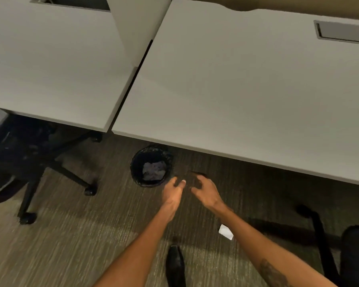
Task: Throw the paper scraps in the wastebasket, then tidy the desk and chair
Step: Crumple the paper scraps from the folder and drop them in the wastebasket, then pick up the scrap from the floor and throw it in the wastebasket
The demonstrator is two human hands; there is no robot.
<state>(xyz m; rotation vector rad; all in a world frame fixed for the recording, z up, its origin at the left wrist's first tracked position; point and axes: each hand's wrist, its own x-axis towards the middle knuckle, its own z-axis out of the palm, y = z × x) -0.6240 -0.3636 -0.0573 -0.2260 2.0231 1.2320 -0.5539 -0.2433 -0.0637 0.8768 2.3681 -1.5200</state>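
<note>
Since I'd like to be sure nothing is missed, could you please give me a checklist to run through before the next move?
1. Wastebasket under the desk edge, crumpled paper inside: ok.
2. Left hand free: ok.
3. Right hand free: ok, fingers spread.
4. Floor free of scraps: not ok, white paper scrap lies on the carpet beside the right forearm.
5. Desktop free of scraps: ok where visible.
6. Chairs tucked in: not ok, right chair stands away from the desk.
</note>
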